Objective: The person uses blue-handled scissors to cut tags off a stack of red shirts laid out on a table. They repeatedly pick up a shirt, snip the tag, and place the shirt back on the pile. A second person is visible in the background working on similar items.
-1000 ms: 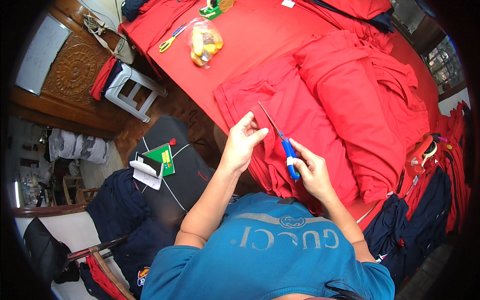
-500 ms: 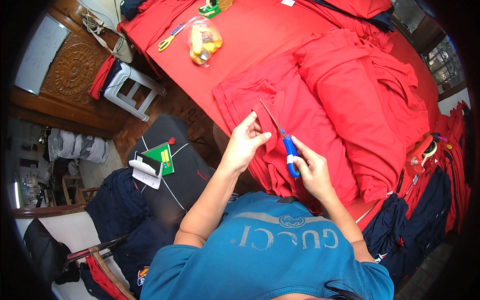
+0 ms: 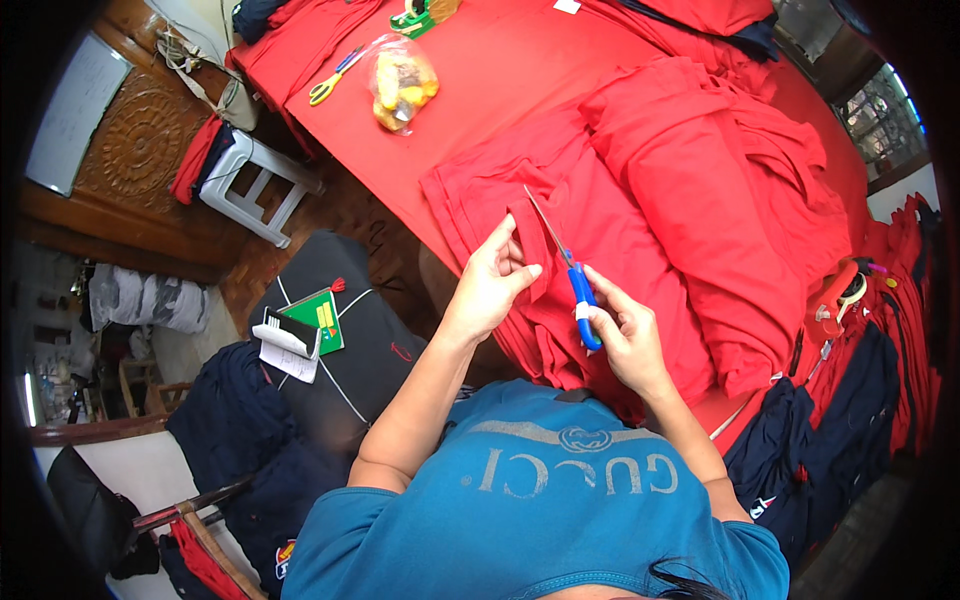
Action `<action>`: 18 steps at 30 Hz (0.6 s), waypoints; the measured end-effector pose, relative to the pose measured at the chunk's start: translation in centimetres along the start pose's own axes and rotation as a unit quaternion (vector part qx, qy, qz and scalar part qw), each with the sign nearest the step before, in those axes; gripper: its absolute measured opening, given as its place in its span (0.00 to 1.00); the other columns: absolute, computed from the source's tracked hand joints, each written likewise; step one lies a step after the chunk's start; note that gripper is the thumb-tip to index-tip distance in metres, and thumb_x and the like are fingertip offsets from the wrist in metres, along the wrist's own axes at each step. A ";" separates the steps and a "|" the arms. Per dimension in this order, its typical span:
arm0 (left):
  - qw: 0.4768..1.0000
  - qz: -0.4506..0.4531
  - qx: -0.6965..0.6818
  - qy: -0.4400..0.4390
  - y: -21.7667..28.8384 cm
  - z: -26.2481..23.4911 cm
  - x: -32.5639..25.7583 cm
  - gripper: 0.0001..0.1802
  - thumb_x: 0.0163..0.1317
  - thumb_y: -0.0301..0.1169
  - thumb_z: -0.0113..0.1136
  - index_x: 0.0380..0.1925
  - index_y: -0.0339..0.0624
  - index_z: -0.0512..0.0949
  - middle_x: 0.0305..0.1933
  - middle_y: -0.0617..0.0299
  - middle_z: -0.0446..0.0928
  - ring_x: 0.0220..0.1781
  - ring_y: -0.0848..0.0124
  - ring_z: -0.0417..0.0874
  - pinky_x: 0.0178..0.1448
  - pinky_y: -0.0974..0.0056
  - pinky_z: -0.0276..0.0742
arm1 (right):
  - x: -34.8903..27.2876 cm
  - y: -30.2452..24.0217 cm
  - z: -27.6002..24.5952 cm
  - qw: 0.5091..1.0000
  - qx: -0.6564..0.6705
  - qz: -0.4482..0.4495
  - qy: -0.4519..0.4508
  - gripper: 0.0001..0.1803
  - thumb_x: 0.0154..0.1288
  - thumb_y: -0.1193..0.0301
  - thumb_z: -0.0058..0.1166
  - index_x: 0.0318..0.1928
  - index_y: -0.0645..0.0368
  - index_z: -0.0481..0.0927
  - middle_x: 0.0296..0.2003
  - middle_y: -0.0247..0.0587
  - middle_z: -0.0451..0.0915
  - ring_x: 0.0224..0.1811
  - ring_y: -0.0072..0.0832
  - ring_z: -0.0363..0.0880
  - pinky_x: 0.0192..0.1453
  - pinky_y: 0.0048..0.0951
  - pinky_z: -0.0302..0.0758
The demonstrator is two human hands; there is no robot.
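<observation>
My right hand [image 3: 628, 335] is wrapped around blue-handled scissors [image 3: 583, 300]. Their blades point away from me and look nearly closed, just right of my left fingertips. My left hand [image 3: 487, 285] pinches an edge of red cloth [image 3: 527, 235], its thumb toward the scissors; part of the grip is hidden behind the fingers. The held cloth belongs to a heap of red garments [image 3: 690, 220] lying in folds across the table's near side.
The red-covered table [image 3: 480, 85] carries yellow-handled scissors [image 3: 322, 92], a clear bag of yellow items [image 3: 403, 85] and a green tape dispenser [image 3: 415, 18]. At left stand a white stool [image 3: 250, 190] and a dark bundle [image 3: 345, 300]. Navy garments [image 3: 850, 420] hang at right.
The view has shifted slightly, so the surroundings sit a little further left. Both hands keep nearly the same pose, and the scissor blades stay beside the held cloth.
</observation>
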State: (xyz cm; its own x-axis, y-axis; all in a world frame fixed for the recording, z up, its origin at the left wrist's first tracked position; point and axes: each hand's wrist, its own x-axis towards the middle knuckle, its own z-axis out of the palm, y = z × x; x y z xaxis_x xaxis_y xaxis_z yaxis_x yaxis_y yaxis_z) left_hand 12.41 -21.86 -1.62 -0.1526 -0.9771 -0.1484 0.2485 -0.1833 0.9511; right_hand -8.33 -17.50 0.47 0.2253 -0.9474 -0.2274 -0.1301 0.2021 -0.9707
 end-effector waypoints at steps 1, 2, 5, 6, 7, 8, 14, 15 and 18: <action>1.000 -0.001 -0.007 -0.003 0.1 0.1 -0.1 0.45 0.57 0.18 0.62 0.72 0.30 0.48 0.42 0.60 0.76 0.43 0.74 0.78 0.52 0.68 0.75 | -0.1 0.2 0.2 1.000 -0.010 -0.022 0.004 0.25 0.66 0.73 0.54 0.63 0.65 0.71 0.43 0.47 0.81 0.44 0.24 0.80 0.50 0.29 0.76; 1.000 -0.002 -0.013 -0.007 0.3 0.3 -0.1 0.45 0.57 0.18 0.62 0.72 0.30 0.48 0.42 0.60 0.75 0.43 0.74 0.78 0.52 0.68 0.75 | -0.1 0.6 0.5 0.999 -0.018 -0.044 0.009 0.25 0.66 0.73 0.54 0.63 0.66 0.71 0.44 0.46 0.81 0.44 0.23 0.79 0.50 0.28 0.75; 0.999 -0.008 -0.017 0.041 1.0 0.5 -0.1 0.47 0.56 0.17 0.62 0.72 0.31 0.46 0.41 0.63 0.72 0.41 0.75 0.77 0.47 0.69 0.75 | -0.5 0.7 0.3 0.998 0.019 -0.060 0.011 0.25 0.66 0.74 0.53 0.63 0.67 0.70 0.47 0.44 0.80 0.46 0.22 0.77 0.52 0.25 0.74; 0.996 -0.017 -0.030 0.086 0.7 -0.8 0.8 0.44 0.56 0.17 0.63 0.71 0.32 0.51 0.39 0.65 0.70 0.39 0.76 0.76 0.42 0.71 0.74 | -0.9 0.5 0.2 0.997 0.029 -0.067 0.017 0.26 0.66 0.74 0.53 0.63 0.67 0.69 0.47 0.43 0.80 0.46 0.21 0.77 0.51 0.25 0.74; 0.993 0.048 -0.024 0.103 0.1 -3.0 2.3 0.38 0.56 0.18 0.62 0.67 0.34 0.60 0.37 0.67 0.68 0.36 0.77 0.75 0.37 0.72 0.72 | -1.3 0.2 0.1 0.996 0.038 -0.073 0.022 0.26 0.66 0.74 0.53 0.64 0.67 0.69 0.47 0.43 0.80 0.45 0.21 0.77 0.51 0.25 0.75; 0.990 0.045 0.007 0.134 0.9 -4.6 3.8 0.33 0.57 0.16 0.60 0.64 0.30 0.64 0.37 0.65 0.71 0.35 0.76 0.74 0.40 0.72 0.73 | -1.9 0.1 -0.4 0.996 0.069 -0.060 0.024 0.28 0.66 0.76 0.53 0.66 0.66 0.66 0.48 0.41 0.79 0.44 0.19 0.77 0.49 0.22 0.74; 0.839 0.209 0.452 0.218 0.2 -6.4 6.7 0.20 0.62 0.32 0.61 0.54 0.41 0.77 0.51 0.50 0.76 0.52 0.59 0.80 0.56 0.59 0.76 | -6.3 0.7 -3.0 0.992 0.069 -0.050 0.092 0.34 0.63 0.81 0.54 0.69 0.60 0.62 0.43 0.35 0.72 0.43 0.19 0.77 0.46 0.20 0.76; 0.836 0.249 0.465 0.153 -0.1 -4.5 6.6 0.20 0.63 0.36 0.61 0.54 0.42 0.77 0.57 0.50 0.75 0.57 0.56 0.78 0.61 0.57 0.73 | -7.4 1.0 -3.4 0.992 0.061 -0.045 0.101 0.34 0.62 0.81 0.55 0.69 0.60 0.62 0.43 0.35 0.72 0.43 0.19 0.77 0.46 0.20 0.76; 0.716 0.277 0.640 0.035 -4.5 -2.4 7.3 0.28 0.64 0.46 0.59 0.61 0.45 0.72 0.67 0.47 0.67 0.70 0.50 0.64 0.70 0.52 0.62 | -10.2 1.5 -4.2 0.991 0.031 -0.037 0.127 0.37 0.59 0.82 0.55 0.70 0.58 0.61 0.42 0.35 0.71 0.43 0.20 0.77 0.47 0.21 0.76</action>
State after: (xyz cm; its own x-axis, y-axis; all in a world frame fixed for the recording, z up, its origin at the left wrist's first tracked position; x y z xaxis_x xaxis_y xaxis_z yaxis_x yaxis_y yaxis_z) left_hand 12.43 -28.38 -7.62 -0.3099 -0.8729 0.3770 -0.8345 0.4397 0.3320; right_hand -14.84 -8.54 1.69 -0.0185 -0.9906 -0.1355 -0.0606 0.1364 -0.9888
